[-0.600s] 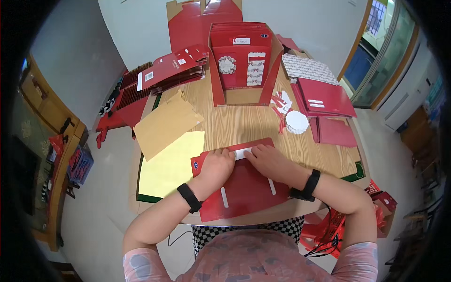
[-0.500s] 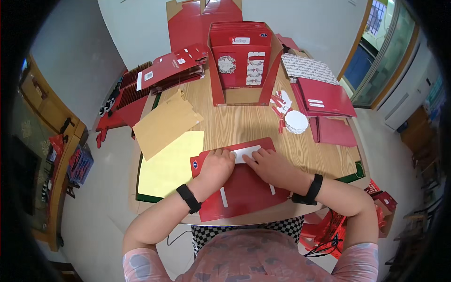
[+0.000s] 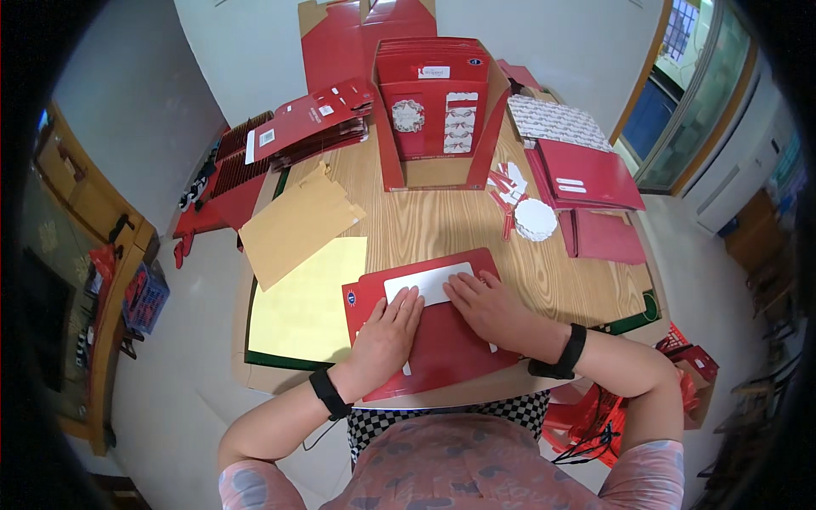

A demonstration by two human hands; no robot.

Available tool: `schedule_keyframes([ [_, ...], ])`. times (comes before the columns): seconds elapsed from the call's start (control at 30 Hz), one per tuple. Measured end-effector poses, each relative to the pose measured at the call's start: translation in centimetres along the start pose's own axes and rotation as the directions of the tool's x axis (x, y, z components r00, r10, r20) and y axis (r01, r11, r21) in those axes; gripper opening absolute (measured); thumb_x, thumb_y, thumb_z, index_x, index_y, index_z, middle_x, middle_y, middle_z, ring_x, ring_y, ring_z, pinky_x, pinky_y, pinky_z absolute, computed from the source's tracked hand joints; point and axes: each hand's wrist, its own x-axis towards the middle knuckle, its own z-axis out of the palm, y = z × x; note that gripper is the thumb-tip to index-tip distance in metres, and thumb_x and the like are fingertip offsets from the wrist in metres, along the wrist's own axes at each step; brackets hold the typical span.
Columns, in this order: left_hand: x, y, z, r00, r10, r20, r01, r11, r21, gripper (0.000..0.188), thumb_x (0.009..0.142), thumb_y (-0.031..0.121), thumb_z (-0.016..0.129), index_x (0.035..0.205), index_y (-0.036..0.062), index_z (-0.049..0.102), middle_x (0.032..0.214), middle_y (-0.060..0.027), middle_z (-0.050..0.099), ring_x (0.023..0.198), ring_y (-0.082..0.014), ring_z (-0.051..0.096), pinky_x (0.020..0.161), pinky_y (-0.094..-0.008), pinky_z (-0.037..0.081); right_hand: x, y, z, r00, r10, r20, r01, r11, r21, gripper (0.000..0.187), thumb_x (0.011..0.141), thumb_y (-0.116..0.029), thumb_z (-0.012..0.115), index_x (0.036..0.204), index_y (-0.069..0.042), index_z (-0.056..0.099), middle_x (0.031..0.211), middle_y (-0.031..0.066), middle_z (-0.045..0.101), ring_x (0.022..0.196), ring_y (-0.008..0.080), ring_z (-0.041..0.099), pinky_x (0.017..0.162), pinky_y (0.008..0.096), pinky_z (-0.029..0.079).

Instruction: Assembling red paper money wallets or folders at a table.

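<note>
A red card sheet [image 3: 446,344] lies in front of me at the table's near edge, with narrow white slots or strips low on it. Across its upper part runs a white rectangular strip [image 3: 416,281], lying flat. My left hand [image 3: 389,330] rests flat over the strip's lower left edge and the red card, fingers stretched out together. My right hand [image 3: 484,304] presses on the strip's right end, fingers extended and palm down. Neither hand grips anything. The palms hide parts of the card.
Yellow sheets [image 3: 310,306] and a brown envelope-like piece [image 3: 297,225] lie on the left. Ahead stands a red display box [image 3: 395,161] of red packs. White scalloped rounds [image 3: 535,220], red folders [image 3: 591,174] and a patterned stack [image 3: 561,123] sit on the right.
My left hand has slid down and toward me, uncovering the strip's left part. My right hand's fingers have flattened out on the strip's right end.
</note>
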Motion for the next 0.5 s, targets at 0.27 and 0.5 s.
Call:
schedule_keyframes([
  [0.27, 0.1, -0.8, 0.1, 0.998, 0.032, 0.054, -0.029, 0.999, -0.042, 0.061, 0.083, 0.011, 0.050, 0.139, -0.0051, 0.034, 0.144, -0.0208, 0.036, 0.135, -0.0294, 0.035, 0.108, -0.0435, 0.031, -1.1, 1.1, -0.3, 0.990, -0.032, 0.136, 0.008, 0.984, 0.176, 0.051, 0.090, -0.016, 0.043, 0.138, 0.002, 0.038, 0.145, 0.0184, 0.038, 0.133, 0.0286, 0.038, 0.105, 0.0443, 0.034],
  [0.5, 0.9, 0.3, -0.1, 0.988, 0.002, 0.158, -0.006, 1.000, 0.021, 0.066, 0.086, 0.018, 0.052, 0.146, 0.0048, 0.027, 0.149, -0.0129, 0.032, 0.135, -0.0322, 0.033, 0.108, -0.0437, 0.030, -0.8, 1.0, -1.1, 0.988, -0.021, 0.153, -0.013, 0.976, 0.217, 0.050, 0.090, -0.014, 0.042, 0.137, 0.002, 0.038, 0.143, 0.0187, 0.039, 0.131, 0.0290, 0.040, 0.104, 0.0427, 0.035],
])
